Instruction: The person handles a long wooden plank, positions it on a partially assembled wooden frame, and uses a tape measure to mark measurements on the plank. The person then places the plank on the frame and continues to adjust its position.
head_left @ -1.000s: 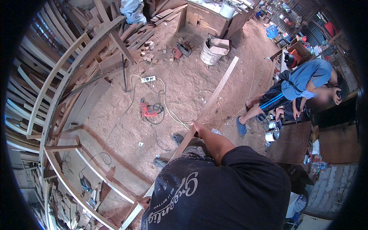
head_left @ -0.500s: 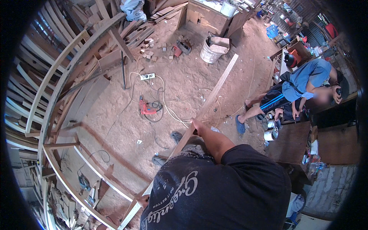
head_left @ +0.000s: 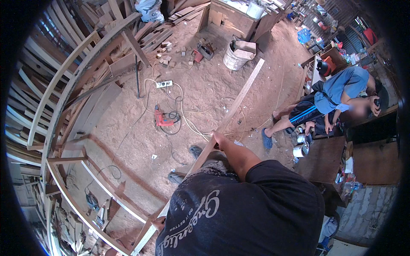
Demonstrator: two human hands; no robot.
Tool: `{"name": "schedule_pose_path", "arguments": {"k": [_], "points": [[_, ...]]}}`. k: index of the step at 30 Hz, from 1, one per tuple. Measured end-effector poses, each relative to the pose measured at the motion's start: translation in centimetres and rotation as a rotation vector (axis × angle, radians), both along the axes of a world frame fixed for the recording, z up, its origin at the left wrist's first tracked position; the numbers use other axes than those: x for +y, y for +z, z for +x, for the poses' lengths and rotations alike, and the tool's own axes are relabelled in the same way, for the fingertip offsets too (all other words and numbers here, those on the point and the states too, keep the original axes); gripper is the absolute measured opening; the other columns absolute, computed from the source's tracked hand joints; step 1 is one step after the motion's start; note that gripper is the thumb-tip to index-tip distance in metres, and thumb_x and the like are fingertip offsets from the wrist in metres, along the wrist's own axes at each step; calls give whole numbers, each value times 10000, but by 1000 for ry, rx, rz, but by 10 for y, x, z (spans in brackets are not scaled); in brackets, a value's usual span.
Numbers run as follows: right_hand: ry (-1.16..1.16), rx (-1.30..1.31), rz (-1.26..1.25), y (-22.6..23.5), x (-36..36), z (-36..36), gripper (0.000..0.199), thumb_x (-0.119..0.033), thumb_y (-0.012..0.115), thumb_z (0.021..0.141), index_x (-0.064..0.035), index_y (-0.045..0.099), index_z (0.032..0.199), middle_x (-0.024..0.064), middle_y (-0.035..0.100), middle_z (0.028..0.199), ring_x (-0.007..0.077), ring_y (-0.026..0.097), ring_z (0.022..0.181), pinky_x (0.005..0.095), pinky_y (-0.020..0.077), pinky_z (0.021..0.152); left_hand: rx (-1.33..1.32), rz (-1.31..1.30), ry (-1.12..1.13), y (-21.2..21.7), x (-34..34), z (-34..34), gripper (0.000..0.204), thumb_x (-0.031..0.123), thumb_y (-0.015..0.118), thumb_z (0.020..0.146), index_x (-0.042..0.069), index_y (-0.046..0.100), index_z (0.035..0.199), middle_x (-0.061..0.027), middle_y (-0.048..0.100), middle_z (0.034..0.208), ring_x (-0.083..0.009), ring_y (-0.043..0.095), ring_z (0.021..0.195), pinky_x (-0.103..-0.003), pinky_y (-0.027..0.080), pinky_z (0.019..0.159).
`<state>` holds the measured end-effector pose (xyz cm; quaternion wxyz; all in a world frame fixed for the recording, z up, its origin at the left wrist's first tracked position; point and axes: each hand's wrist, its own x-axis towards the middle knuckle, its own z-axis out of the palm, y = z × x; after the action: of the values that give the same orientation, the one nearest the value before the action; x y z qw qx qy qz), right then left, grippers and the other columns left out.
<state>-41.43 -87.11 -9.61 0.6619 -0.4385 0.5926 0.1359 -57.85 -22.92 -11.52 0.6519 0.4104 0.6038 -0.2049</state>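
A long, narrow wooden board (head_left: 239, 99) runs slantwise from the far middle of the floor, past my body, to the lower left. My right hand (head_left: 217, 139) is closed around it near its middle, in front of my waist. Further down the same board, my left hand (head_left: 159, 223) grips it, mostly hidden behind my dark shirt. The board's near end lies beside the corner of a curved wooden frame (head_left: 81, 216); whether they touch I cannot tell.
A red power drill (head_left: 164, 119), cables and a white power strip (head_left: 164, 84) lie on the dusty floor. Beyond are a bucket of wood offcuts (head_left: 235, 59) and a workbench (head_left: 230, 21). Curved timbers (head_left: 42, 98) crowd the left. A person (head_left: 337, 91) sits at right.
Almost nothing differs. The board's far end has shifted very slightly left and up; both my hands keep their hold.
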Motion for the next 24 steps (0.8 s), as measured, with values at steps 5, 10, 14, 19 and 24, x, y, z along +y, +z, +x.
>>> {"name": "schedule_pose_path", "arguments": {"k": [5, 10, 14, 19, 24], "points": [[-41, 24, -49, 5, 3, 1, 328, -395, 671, 886, -84, 660, 988, 92, 634, 831, 242, 639, 676, 407, 513, 590, -226, 225, -254, -1, -1, -10, 783, 603, 267, 974, -55, 675, 861, -242, 724, 875, -393, 661, 795, -511, 530, 794], [-41, 5, -49, 16, 5, -1, 324, -405, 670, 888, -93, 666, 973, 75, 626, 806, 230, 618, 638, 406, 476, 543, -216, 252, -276, 1, -1, -14, 795, 622, 273, 977, -49, 679, 848, -226, 726, 852, -365, 661, 746, -492, 539, 773], [-55, 38, -44, 23, 6, -1, 334, -408, 673, 884, -88, 664, 979, 82, 626, 825, 234, 616, 644, 416, 470, 546, -197, 236, -236, -1, -4, -10, 795, 627, 273, 978, -44, 676, 839, -220, 725, 840, -357, 659, 735, -484, 540, 764], [-33, 46, -74, 22, 6, -1, 372, -410, 678, 876, -64, 661, 1011, 112, 631, 864, 256, 629, 692, 435, 482, 579, -190, 227, -218, 0, -6, -7, 796, 634, 273, 980, -37, 672, 827, -212, 724, 825, -348, 657, 722, -474, 541, 752], [-50, -9, -21, 16, 4, -3, 391, -408, 688, 850, -76, 638, 1052, 106, 623, 880, 268, 631, 721, 446, 509, 632, -192, 222, -211, 3, -6, -6, 797, 641, 274, 982, -31, 668, 816, -205, 723, 811, -340, 655, 709, -464, 543, 741]]}}
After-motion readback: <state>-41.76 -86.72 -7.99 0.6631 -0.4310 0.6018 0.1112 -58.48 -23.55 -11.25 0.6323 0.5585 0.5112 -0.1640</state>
